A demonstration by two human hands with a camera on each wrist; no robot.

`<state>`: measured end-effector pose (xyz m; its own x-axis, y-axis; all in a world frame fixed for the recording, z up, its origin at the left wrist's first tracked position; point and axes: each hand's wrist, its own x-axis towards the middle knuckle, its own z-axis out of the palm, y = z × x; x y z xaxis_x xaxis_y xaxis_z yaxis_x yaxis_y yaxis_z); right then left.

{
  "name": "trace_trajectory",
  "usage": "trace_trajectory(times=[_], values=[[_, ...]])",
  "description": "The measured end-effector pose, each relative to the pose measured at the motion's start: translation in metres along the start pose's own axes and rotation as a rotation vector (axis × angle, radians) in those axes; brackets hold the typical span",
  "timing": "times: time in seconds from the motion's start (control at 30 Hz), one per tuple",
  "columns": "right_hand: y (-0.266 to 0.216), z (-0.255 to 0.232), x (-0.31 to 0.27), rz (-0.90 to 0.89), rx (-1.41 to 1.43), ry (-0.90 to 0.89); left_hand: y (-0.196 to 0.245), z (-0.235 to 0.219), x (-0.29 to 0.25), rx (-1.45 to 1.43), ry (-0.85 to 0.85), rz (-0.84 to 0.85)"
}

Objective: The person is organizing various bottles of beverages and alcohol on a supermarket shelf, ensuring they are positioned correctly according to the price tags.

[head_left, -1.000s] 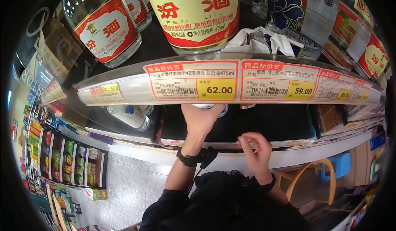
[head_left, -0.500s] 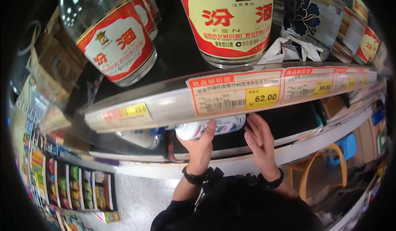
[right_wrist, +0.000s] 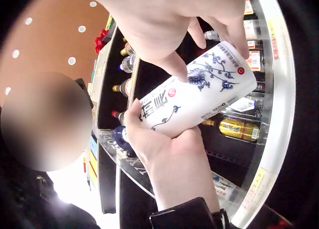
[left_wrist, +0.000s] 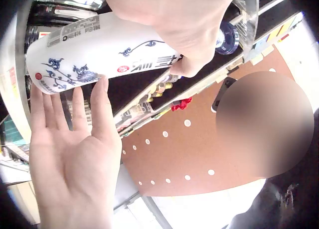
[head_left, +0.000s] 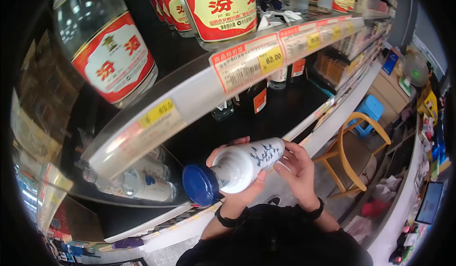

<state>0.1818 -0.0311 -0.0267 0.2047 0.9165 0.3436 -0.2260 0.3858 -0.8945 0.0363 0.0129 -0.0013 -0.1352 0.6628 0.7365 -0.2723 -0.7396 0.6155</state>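
Note:
A white liquor bottle (head_left: 247, 164) with blue floral drawing and dark characters lies tilted in front of the shelf, its dark blue cap (head_left: 199, 185) toward the left. My left hand (head_left: 244, 195) grips it around the shoulder, thumb on the near side. At the base end, my right hand (head_left: 299, 173) holds the bottle between thumb and fingers. The left wrist view shows the right palm (left_wrist: 75, 164) facing up, with the fingertips partly hidden behind the bottle. In the right wrist view, the right thumb rests against the printed side.
Above the hands, a curved shelf edge (head_left: 190, 97) carries price tags. Clear glass bottles with red labels (head_left: 116, 59) stand on that shelf. More bottles (head_left: 147, 183) are on the lower shelf at left. A wooden chair (head_left: 354, 156) and a blue stool (head_left: 368, 114) stand to the right.
My left hand has drawn the white bottle out from under the shelf edge toward me. The right hand has come up to its base. The head view has turned to the right.

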Motion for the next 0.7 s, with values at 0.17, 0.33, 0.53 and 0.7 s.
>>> trace_trajectory(times=[0.17, 0.33, 0.53, 0.7], values=[[-0.009, 0.006, -0.048, -0.083, -0.027, 0.031, 0.039, -0.016, -0.022, -0.031, -0.209, 0.083], [0.000, 0.012, -0.112, -0.123, -0.012, 0.069, 0.092, -0.029, -0.054, 0.010, -0.322, 0.086], [-0.004, 0.058, -0.180, -0.023, -0.098, 0.037, 0.162, -0.071, -0.098, 0.159, -0.356, 0.122], [-0.011, 0.102, -0.191, -0.139, -0.315, -0.069, 0.198, -0.108, -0.112, 0.267, -0.258, 0.162]])
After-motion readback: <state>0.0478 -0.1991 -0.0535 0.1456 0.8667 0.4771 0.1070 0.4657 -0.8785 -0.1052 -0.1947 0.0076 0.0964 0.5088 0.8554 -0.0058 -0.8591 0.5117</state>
